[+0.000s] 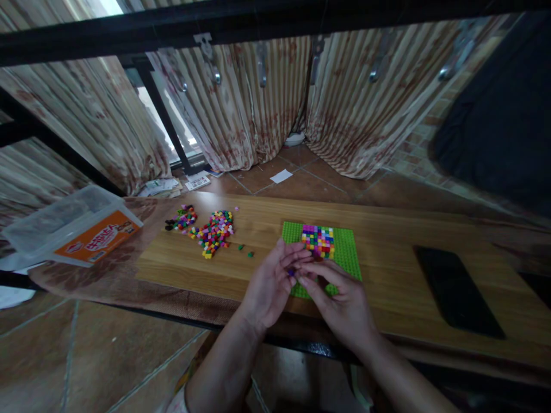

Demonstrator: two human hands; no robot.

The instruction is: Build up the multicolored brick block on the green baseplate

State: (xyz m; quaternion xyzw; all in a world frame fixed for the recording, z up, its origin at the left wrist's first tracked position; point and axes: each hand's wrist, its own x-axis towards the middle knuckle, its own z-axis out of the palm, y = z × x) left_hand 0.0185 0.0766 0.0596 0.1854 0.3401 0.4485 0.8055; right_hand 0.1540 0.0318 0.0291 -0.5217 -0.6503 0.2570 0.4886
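Observation:
My left hand (pixel 271 287) is held palm up, its fingers slightly curved, with a small purple toy brick (pixel 291 272) resting at the fingers. Over it my right hand (pixel 340 295) has thumb and forefinger brought together close to that brick. Whatever lies between the right fingertips is too small to make out. Both hands hover at the front left part of a green studded baseplate (pixel 348 252). A patch of multicoloured bricks (pixel 318 236) is fixed in rows on the plate, its lower left partly hidden by my fingers.
On the wooden board (pixel 267 215), a pile of loose coloured bricks (pixel 217 229) lies left of the plate, with two green bricks (pixel 245 250) nearer. A black phone-like slab (pixel 458 292) lies right. A clear plastic tub (pixel 71 226) with an orange label stands far left.

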